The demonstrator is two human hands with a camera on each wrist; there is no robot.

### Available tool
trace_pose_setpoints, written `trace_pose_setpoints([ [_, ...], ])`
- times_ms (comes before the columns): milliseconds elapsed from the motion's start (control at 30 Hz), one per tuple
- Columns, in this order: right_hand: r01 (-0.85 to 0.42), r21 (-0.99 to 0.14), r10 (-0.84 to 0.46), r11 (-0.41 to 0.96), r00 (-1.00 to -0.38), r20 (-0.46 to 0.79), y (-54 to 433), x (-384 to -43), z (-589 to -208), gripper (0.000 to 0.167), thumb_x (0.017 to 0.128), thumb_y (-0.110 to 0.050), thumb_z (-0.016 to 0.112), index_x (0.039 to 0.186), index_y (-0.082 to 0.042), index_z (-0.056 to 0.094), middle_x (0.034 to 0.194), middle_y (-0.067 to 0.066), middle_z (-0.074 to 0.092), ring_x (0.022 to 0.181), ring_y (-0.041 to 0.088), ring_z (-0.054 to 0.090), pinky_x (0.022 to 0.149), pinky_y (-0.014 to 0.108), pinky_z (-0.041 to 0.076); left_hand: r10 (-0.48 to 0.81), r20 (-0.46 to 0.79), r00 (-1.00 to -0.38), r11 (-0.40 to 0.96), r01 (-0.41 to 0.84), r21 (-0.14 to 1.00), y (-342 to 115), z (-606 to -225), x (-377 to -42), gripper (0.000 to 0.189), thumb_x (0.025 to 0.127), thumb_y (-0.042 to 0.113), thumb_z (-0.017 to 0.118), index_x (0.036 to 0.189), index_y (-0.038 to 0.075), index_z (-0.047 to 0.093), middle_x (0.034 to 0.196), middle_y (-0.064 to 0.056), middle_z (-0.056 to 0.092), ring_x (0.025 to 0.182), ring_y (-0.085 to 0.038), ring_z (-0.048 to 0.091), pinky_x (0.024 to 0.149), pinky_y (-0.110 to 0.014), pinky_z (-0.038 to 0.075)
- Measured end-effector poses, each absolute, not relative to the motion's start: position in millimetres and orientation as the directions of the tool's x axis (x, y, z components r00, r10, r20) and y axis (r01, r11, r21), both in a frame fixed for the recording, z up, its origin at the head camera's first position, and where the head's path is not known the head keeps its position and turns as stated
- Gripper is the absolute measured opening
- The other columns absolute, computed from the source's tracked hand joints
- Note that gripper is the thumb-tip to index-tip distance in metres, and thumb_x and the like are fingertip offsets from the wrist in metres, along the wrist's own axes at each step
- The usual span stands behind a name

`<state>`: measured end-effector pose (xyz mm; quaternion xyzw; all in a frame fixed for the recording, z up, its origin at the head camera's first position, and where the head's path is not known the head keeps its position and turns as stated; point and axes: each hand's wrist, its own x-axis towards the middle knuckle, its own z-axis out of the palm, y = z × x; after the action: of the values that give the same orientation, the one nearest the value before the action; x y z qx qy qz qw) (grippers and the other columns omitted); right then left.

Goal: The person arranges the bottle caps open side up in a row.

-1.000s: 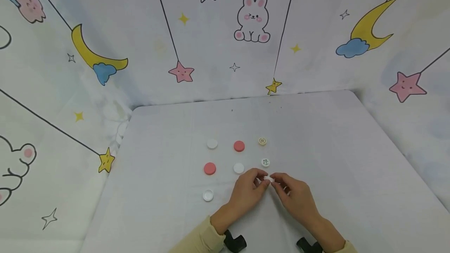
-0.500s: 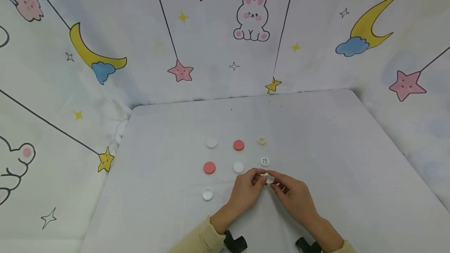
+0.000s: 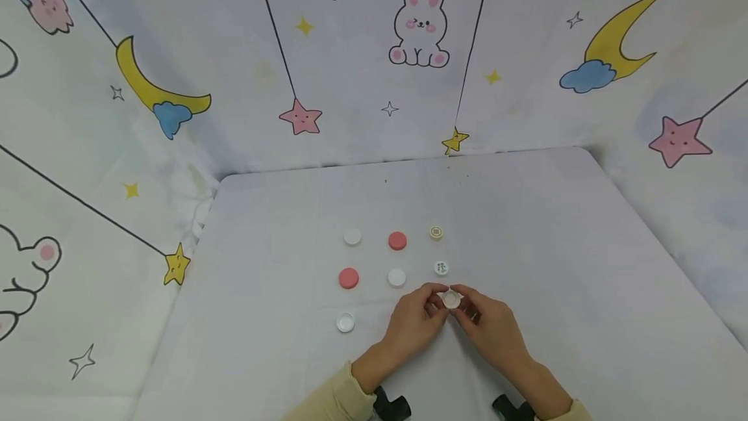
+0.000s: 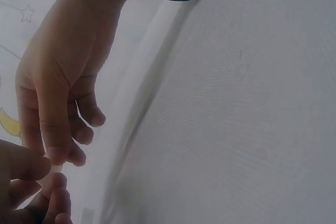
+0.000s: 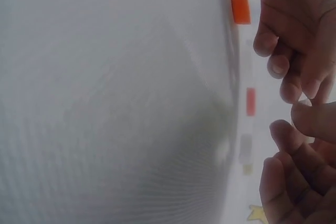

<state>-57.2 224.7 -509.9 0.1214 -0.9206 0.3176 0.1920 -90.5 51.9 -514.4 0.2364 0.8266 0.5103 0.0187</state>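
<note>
Between both hands, just above the table, a small white round cap shows its rimmed, hollow-looking face in the head view. My left hand pinches it at the left edge with thumb and forefinger. From the other side, the thumb and fingers of my right hand pinch the right edge. In the left wrist view, the right hand reaches down from above to meet the left fingertips. Fingers cover most of the cap in both wrist views.
Beyond the hands, on the white table, lie red discs, white discs, a rimmed white cap, a small cream disc and a small white disc with green markings.
The cap was nearly edge-on a second ago; it has been turned between the fingers so its round face shows. Both hands stay almost in place, and the discs have not moved.
</note>
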Motion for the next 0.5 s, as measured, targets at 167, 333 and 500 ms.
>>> trace_pose_setpoints([
  [167, -0.32, -0.534, -0.104, 0.783, -0.913, 0.396, 226.5, -57.0, -511.2, 0.044, 0.071, -0.001, 0.085, 0.112, -0.008, 0.07, 0.07, -0.012, 0.06, 0.058, -0.007, 0.046, 0.051, 0.017, 0.042, 0.42, 0.214, -0.882, 0.423, 0.399, 0.813, 53.1, -514.9, -90.0, 0.034, 0.084, 0.006, 0.071, 0.117, 0.009, 0.066, 0.083, 0.006, 0.066, 0.069, 0.001, 0.057, 0.061, -0.012, 0.042],
  [333, -0.31, -0.531, -0.104, 0.789, -0.919, 0.381, 228.0, -56.7, -510.7, 0.047, 0.07, -0.001, 0.085, 0.114, -0.008, 0.069, 0.075, -0.012, 0.061, 0.06, -0.006, 0.048, 0.052, 0.018, 0.043, 0.443, 0.209, -0.872, 0.437, 0.414, 0.798, 53.1, -514.6, -89.0, 0.035, 0.085, 0.007, 0.07, 0.12, 0.007, 0.066, 0.083, 0.006, 0.066, 0.07, 0.002, 0.057, 0.062, -0.011, 0.042],
  [500, -0.291, -0.535, -0.093, 0.793, -0.926, 0.366, 228.3, -56.4, -512.1, 0.046, 0.069, -0.001, 0.086, 0.111, -0.009, 0.068, 0.074, -0.012, 0.061, 0.061, -0.005, 0.049, 0.053, 0.019, 0.044, 0.463, 0.215, -0.86, 0.48, 0.447, 0.755, 52.7, -514.4, -88.8, 0.036, 0.085, 0.01, 0.071, 0.121, 0.009, 0.066, 0.086, 0.006, 0.067, 0.071, 0.002, 0.056, 0.063, -0.01, 0.041],
])
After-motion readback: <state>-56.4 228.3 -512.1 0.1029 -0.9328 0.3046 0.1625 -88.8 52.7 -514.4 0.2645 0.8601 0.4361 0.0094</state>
